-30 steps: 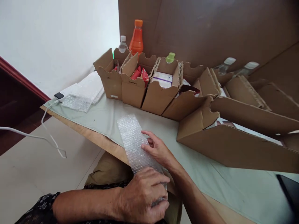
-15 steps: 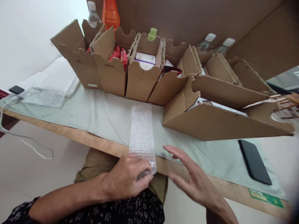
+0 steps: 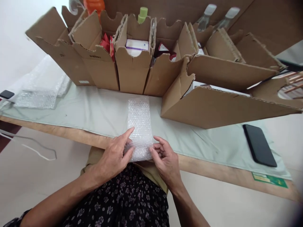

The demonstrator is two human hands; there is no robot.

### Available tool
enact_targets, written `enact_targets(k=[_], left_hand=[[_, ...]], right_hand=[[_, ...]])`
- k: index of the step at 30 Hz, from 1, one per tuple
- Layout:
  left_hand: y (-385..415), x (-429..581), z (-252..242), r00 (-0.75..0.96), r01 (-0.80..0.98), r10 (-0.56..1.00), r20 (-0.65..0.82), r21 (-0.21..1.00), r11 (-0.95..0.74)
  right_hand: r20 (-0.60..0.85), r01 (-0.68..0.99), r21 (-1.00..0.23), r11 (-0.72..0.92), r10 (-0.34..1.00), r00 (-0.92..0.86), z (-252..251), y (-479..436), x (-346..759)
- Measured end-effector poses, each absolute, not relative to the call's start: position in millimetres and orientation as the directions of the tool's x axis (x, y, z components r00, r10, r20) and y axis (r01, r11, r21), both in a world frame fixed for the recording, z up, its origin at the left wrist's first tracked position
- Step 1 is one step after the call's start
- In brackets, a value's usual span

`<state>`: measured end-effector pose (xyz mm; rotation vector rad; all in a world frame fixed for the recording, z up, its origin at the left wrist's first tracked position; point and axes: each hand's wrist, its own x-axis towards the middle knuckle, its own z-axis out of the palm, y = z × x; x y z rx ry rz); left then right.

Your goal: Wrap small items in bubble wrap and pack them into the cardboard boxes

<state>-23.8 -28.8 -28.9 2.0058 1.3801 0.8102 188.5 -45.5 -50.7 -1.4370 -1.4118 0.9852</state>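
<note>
Here, the bubble wrap (image 3: 139, 116) lies between the left hand (image 3: 113, 157) and the right hand (image 3: 168, 161), its long axis running forward from them over the table (image 3: 203, 167); both, about equally near, pinch the sides of its closer end.

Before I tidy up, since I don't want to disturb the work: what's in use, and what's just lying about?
In use:
bubble wrap strip, between left hand and right hand
perhaps the bubble wrap pile

Apparently just lying about:
black phone
green printed item
</note>
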Motion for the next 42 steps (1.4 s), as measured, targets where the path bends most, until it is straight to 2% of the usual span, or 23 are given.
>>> enact_targets(k=[4,8,11,14,16,19,23,28,31,34,36,39,42], left_hand=[[-17.7,-16.5,-40.8,0.282,0.688,0.921,0.269,0.613,-0.389],[-9.3,-14.8,-44.9,0.345,0.758,0.895,0.283,0.479,-0.443],[-6.5,-13.4,-47.1,0.374,0.782,0.88,0.293,0.41,-0.469],[-5.1,-11.8,-47.0,0.398,0.786,0.866,0.302,0.374,-0.492],[-6.1,-13.3,-43.4,0.385,0.784,0.864,0.325,0.38,-0.492],[-13.7,-20.1,-33.3,0.369,0.712,0.842,0.394,0.462,-0.528],[-29.0,-27.6,-25.2,0.465,0.581,0.787,0.405,0.531,-0.617],[-29.0,-23.9,-32.1,0.427,0.626,0.835,0.346,0.553,-0.55],[-19.6,-21.3,-34.2,0.379,0.642,0.873,0.308,0.592,-0.488],[-10.3,-20.4,-35.2,0.368,0.65,0.884,0.286,0.6,-0.465],[-6.2,-19.8,-36.9,0.372,0.664,0.885,0.278,0.587,-0.464],[-5.3,-18.2,-40.1,0.37,0.697,0.891,0.263,0.556,-0.453],[-9.6,-18.3,-41.6,0.346,0.701,0.888,0.303,0.546,-0.459]], right_hand=[[0.077,0.38,-0.923,0.068,0.997,0.009,-50.0,-45.8,193.6],[0.323,0.628,-0.741,0.238,0.946,0.022,-46.6,-50.5,208.4],[0.447,0.696,-0.568,0.44,0.875,-0.188,-41.5,-55.9,218.0],[0.388,0.667,-0.441,0.601,0.797,-0.463,-41.9,-56.5,218.5],[0.33,0.665,-0.394,0.635,0.773,-0.542,-45.9,-53.1,215.7],[0.319,0.658,-0.397,0.64,0.769,-0.554,-49.7,-45.0,212.0],[0.345,0.6,-0.48,0.641,0.766,-0.542,-43.3,-33.5,208.1],[0.295,0.576,-0.607,0.548,0.828,-0.477,-37.6,-21.7,207.1],[0.313,0.584,-0.638,0.501,0.863,-0.397,-35.0,-20.7,212.0],[0.418,0.641,-0.563,0.522,0.849,-0.324,-29.4,-24.7,216.8],[0.452,0.657,-0.481,0.58,0.807,-0.381,-27.6,-27.5,217.5],[0.381,0.65,-0.378,0.659,0.751,-0.539,-31.9,-26.7,214.7],[0.329,0.657,-0.364,0.66,0.751,-0.572,-38.6,-17.7,211.5]])
